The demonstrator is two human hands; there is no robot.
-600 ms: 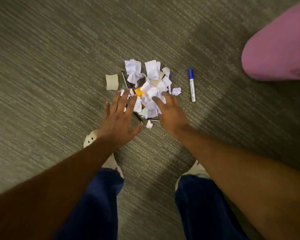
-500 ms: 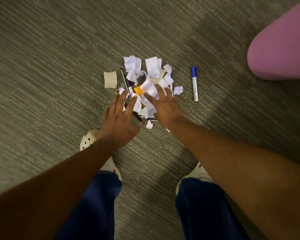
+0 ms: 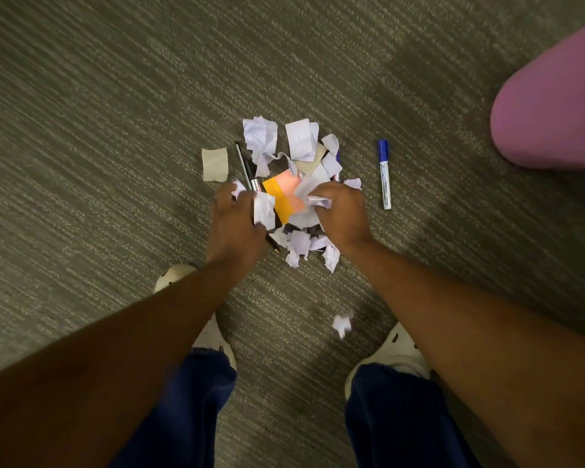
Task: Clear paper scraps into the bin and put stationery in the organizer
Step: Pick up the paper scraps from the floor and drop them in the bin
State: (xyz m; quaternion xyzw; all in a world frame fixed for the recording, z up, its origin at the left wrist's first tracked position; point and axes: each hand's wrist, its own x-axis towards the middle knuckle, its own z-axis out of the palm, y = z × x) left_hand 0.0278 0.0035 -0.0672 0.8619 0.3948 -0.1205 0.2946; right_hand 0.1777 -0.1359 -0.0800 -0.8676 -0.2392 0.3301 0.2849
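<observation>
A heap of crumpled white paper scraps (image 3: 298, 140) lies on the carpet, over an orange and pink sticky-note pad (image 3: 282, 194) and dark pens (image 3: 247, 167). My left hand (image 3: 235, 224) is curled at the heap's left side, gripping a white scrap (image 3: 264, 209). My right hand (image 3: 343, 216) is closed on crumpled scraps at the heap's right side. More scraps (image 3: 299, 243) lie between my wrists. A blue-capped marker (image 3: 384, 173) lies alone to the right. A beige scrap (image 3: 215, 164) lies to the left. No bin or organizer is in view.
A small white scrap (image 3: 341, 324) lies on the grey carpet (image 3: 98, 130) near my right shoe (image 3: 390, 352). My left shoe (image 3: 173, 276) is under my left forearm. A large pink rounded object (image 3: 554, 106) fills the upper right corner.
Both hands went from open and spread over the heap to closed on paper scraps. The sticky-note pad is more uncovered, and a small scrap now lies near my right shoe.
</observation>
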